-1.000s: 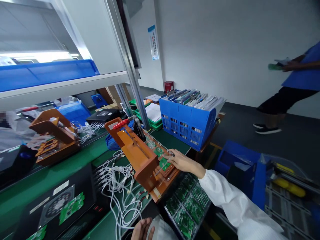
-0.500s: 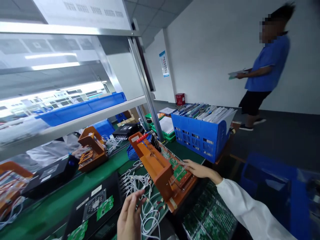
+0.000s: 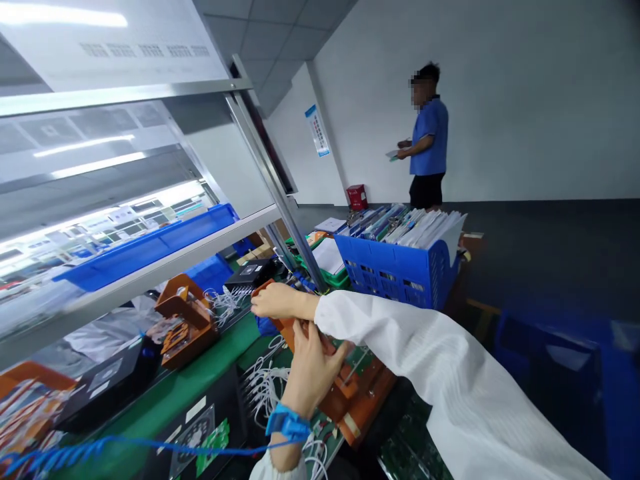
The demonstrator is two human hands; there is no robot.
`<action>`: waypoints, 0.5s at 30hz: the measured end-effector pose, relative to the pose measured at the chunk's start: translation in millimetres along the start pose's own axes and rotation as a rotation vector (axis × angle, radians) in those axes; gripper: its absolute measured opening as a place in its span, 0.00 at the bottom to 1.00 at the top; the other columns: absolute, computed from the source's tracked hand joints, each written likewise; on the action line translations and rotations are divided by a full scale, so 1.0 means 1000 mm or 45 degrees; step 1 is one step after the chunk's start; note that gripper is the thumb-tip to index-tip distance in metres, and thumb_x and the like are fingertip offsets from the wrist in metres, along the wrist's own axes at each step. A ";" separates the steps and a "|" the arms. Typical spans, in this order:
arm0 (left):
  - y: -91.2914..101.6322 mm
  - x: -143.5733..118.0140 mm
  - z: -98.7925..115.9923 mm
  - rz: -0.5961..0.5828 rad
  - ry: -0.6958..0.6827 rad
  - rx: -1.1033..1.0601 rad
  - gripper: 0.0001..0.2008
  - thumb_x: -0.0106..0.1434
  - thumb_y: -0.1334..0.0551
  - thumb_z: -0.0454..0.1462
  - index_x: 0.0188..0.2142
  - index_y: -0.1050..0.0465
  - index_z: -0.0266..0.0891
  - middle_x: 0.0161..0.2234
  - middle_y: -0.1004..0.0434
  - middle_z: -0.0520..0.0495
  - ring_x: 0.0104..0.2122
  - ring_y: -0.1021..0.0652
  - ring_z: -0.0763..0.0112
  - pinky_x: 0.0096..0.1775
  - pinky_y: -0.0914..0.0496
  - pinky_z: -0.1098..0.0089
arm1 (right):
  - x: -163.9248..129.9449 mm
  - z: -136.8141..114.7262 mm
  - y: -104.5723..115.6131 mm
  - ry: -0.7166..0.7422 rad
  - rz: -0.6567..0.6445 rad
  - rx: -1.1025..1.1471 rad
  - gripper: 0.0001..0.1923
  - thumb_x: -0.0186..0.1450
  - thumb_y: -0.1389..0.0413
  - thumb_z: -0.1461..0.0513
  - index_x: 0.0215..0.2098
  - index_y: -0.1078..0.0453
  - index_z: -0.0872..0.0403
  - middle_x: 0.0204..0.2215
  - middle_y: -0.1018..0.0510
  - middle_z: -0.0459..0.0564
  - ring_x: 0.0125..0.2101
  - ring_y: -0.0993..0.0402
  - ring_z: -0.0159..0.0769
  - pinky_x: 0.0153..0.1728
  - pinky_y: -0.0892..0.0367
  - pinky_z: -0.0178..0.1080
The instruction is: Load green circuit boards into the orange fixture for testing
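An orange test fixture [image 3: 367,400] stands at the right edge of the bench, largely covered by my hands. My right hand [image 3: 277,301] is curled over its far end, where the red clamp handle was visible earlier; the handle itself is now hidden. Across the middle of the fixture lies my left hand [image 3: 313,367], thumb and fingers apart, touching the orange surface. A blue wrist strap [image 3: 287,423] with a coiled cord circles the left wrist. A green circuit board [image 3: 370,365] shows partly beneath my right sleeve. White cables [image 3: 265,390] lie left of the fixture.
A black box [image 3: 187,427] with a green board [image 3: 213,447] sits at the left. Beyond the fixture stands a blue basket of papers [image 3: 385,267]. A metal shelf post [image 3: 280,180] rises behind. A person in blue [image 3: 430,140] is near the wall. Boards [image 3: 413,440] lie below right.
My right hand has moved from the fixture's near side to its far end, over the red clamp handle. My left hand has moved up from the cables onto the fixture. The view has shifted.
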State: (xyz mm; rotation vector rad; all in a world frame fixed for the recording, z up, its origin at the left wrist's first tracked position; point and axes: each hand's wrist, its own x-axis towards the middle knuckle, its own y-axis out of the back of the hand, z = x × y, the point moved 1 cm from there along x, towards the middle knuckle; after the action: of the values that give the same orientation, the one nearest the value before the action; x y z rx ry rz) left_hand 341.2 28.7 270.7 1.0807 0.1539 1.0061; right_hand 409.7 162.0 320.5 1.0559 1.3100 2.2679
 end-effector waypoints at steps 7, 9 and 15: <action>-0.008 -0.003 -0.009 -0.200 0.170 0.024 0.46 0.59 0.34 0.50 0.68 0.51 0.28 0.71 0.73 0.23 0.69 0.62 0.40 0.67 0.51 0.47 | -0.029 0.067 -0.007 -0.457 0.645 0.752 0.13 0.77 0.56 0.59 0.50 0.33 0.53 0.28 0.24 0.44 0.24 0.29 0.27 0.28 0.38 0.30; -0.009 -0.004 -0.010 -0.202 0.177 -0.013 0.45 0.58 0.33 0.48 0.68 0.49 0.32 0.71 0.75 0.26 0.69 0.58 0.39 0.66 0.48 0.48 | -0.050 0.082 -0.019 -0.687 0.925 1.208 0.18 0.78 0.60 0.53 0.47 0.34 0.54 0.19 0.33 0.38 0.17 0.37 0.25 0.23 0.40 0.28; -0.011 -0.005 -0.012 -0.201 0.206 -0.032 0.42 0.56 0.31 0.47 0.66 0.43 0.40 0.72 0.75 0.32 0.68 0.50 0.36 0.62 0.40 0.48 | -0.081 0.083 -0.048 -0.928 1.155 1.613 0.24 0.74 0.60 0.44 0.46 0.36 0.54 0.16 0.41 0.34 0.11 0.44 0.25 0.16 0.42 0.29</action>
State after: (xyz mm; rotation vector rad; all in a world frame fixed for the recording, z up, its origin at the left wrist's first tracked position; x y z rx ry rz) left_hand 338.1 32.3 254.5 0.9485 0.3521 0.9497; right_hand 521.2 190.7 269.6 2.9444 2.0856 0.7915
